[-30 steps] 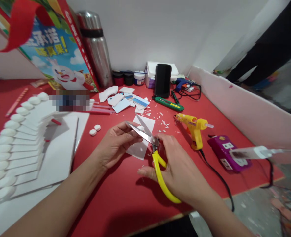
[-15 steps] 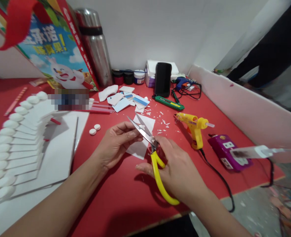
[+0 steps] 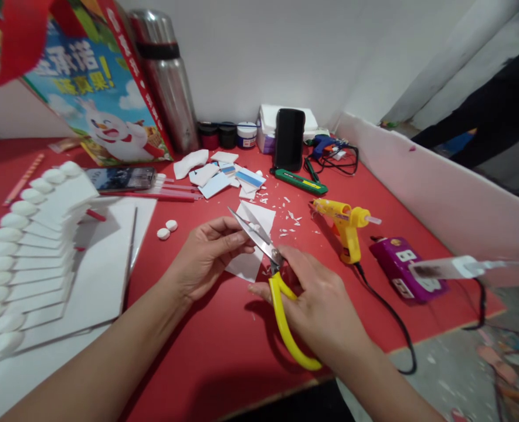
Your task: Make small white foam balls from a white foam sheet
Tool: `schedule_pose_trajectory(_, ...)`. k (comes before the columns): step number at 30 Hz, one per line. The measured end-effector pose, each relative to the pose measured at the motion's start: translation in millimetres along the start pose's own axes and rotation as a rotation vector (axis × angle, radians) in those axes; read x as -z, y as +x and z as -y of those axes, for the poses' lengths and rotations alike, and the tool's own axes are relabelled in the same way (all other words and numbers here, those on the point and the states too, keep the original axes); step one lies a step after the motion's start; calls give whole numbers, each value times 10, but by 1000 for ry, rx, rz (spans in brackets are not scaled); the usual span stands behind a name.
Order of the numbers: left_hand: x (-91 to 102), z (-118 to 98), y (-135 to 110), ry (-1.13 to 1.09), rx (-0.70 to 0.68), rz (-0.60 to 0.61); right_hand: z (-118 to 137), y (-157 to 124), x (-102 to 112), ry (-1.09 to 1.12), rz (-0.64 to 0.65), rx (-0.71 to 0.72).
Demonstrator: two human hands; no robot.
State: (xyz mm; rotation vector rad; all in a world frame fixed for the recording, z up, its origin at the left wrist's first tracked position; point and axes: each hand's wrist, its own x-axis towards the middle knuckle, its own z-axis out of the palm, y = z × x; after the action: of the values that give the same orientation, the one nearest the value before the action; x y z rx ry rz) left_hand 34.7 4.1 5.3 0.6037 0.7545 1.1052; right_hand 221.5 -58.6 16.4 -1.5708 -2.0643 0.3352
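Yellow-handled scissors [image 3: 281,308] are in my right hand [image 3: 316,293], fingers through and around the handles, thumb apart on the left. Their blades [image 3: 257,234] point up and left, slightly parted. My left hand [image 3: 213,252] is closed in a pinch right beside the blades. A small white piece [image 3: 254,227] shows at its fingertips, between the blades; its exact shape is too small to make out. Below both hands lies a white sheet of card [image 3: 247,266] on the red table, with white scraps [image 3: 291,220] scattered to its right.
At left, a white stepped model [image 3: 43,258] edged with round white discs stands on a board. Two white discs [image 3: 166,230] lie nearby. Behind are card offcuts [image 3: 217,183], a steel flask [image 3: 166,82] and a phone [image 3: 289,139]. A yellow glue gun [image 3: 347,228] and purple box [image 3: 406,269] sit right.
The view has shifted slightly. Both hands and the scissors keep nearly the same pose, with the right hand a touch lower.
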Motion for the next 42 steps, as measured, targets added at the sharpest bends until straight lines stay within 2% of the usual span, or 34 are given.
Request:
schedule_pose_trajectory(7, -5, -3, -9, 8, 36, -18, 12, -27, 24, 5, 12, -7)
schedule_pose_trajectory(14, -14, -2, -7, -4, 80, 6, 64, -52, 79, 139, 62, -119)
schedule_pose_trajectory(18, 10, 5, -13, 28, 100, 61, 5, -26, 199, 261, 121, -261)
schedule_pose_trajectory(22, 29, -13, -13, 3, 106, 100, -119, 46, 309, 156, 99, -371)
schedule_pose_trajectory(26, 33, -36, -10, -19, 115, 111, -137, 151, 316, -135, 104, -332)
schedule_pose_trajectory(30, 30, -34, -16, 24, 78, 94, -106, 256, 208, -346, 164, -331)
schedule_pose_trajectory(33, 34, -7, -18, 178, -61, 63, -92, 312, 132, -437, 183, -321)
schedule_pose_trajectory(36, 48, 25, -12, 333, -202, 43, -69, 326, 119, -506, 175, -248)
schedule_pose_trajectory(38, 57, 38, -7, 357, -230, 50, -43, 322, 154, -522, 166, -175)
schedule_pose_trajectory(42, 59, 25, -11, 317, -184, 85, 53, 382, 320, -549, 197, -44)
